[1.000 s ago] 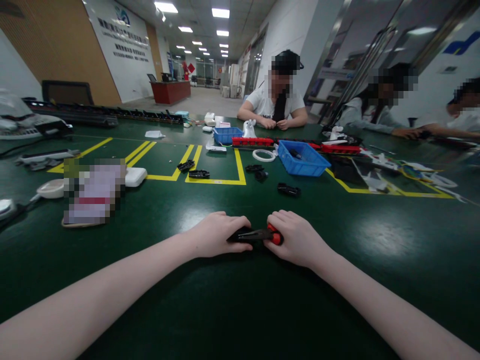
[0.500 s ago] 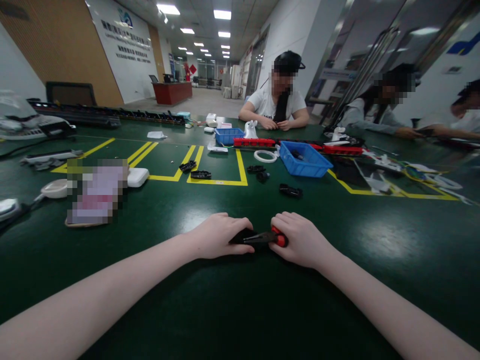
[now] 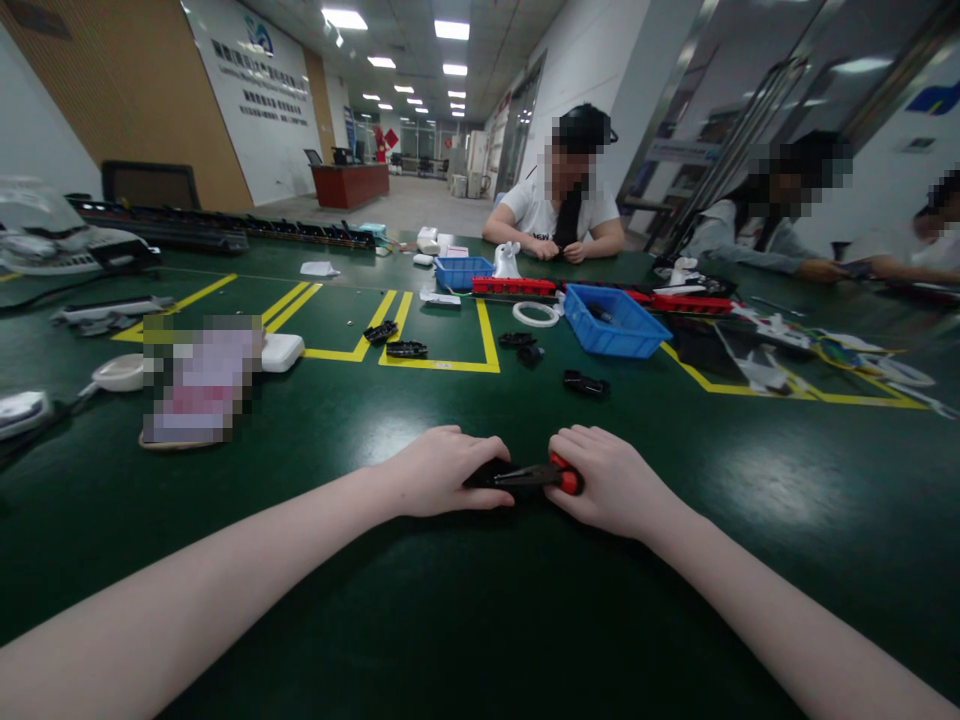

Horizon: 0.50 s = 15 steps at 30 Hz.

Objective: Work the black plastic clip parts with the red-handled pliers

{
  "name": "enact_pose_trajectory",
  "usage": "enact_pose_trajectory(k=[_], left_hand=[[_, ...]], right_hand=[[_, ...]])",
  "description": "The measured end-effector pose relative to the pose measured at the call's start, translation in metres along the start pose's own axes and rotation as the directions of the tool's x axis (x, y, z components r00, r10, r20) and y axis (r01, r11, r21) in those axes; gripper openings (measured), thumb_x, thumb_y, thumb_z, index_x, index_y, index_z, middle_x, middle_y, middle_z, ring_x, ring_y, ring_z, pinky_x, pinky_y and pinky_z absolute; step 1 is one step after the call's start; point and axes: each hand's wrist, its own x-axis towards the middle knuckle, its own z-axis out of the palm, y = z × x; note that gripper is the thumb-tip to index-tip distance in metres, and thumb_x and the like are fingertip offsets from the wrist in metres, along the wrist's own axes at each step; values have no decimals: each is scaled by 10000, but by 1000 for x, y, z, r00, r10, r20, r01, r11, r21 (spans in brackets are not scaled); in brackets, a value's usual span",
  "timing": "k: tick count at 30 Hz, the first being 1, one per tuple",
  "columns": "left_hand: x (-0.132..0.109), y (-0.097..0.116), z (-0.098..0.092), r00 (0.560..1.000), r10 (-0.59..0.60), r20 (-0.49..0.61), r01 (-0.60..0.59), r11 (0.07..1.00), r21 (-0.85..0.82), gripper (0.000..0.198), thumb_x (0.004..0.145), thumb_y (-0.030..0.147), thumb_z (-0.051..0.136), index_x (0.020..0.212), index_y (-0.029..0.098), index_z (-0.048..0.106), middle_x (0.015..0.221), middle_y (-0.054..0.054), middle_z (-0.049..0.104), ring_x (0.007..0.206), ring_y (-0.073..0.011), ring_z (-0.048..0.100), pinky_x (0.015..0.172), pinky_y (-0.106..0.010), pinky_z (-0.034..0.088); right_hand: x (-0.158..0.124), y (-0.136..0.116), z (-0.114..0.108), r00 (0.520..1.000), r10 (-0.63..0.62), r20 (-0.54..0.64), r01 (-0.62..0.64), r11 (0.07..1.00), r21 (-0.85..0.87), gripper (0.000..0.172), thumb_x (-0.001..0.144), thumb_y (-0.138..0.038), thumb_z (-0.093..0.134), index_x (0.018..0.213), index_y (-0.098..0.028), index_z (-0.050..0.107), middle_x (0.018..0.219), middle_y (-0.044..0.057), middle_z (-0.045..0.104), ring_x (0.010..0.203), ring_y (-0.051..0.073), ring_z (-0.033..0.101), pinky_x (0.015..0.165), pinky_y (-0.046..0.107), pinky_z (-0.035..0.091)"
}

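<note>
Both my hands rest on the green table point(image 3: 480, 620) close in front of me. My right hand point(image 3: 611, 482) is closed round the red-and-black handles of a pair of pliers point(image 3: 540, 476), whose dark jaws point left. My left hand point(image 3: 442, 470) is closed over a small black part point(image 3: 480, 472) right where the jaws end; most of the part is hidden under my fingers. The two hands almost touch.
Farther out lie loose black parts point(image 3: 585, 384), a blue bin point(image 3: 613, 320), a smaller blue bin point(image 3: 457, 270), a white ring point(image 3: 535, 314), red strips point(image 3: 514, 286) and a white box point(image 3: 279, 351). Yellow lines mark the table. Three other people sit at the far side.
My hands and the pliers keep the same grip. The view has drifted slightly, so everything sits a little more to the right.
</note>
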Motion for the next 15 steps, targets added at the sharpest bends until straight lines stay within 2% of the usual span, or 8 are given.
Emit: enact_pose_trajectory(k=[15], left_hand=[[0,-1,2,1000,-10,8,10,1000,6,341,897,477,610,1112,218,558,906,-23,677,754,-195,638,719,-307,468]], right_hand=[[-1,-5,4,999,43,7,-43,999,7,160,761,-300,622,731,-219,487,746,26,593,677,184,541,630,311,391]])
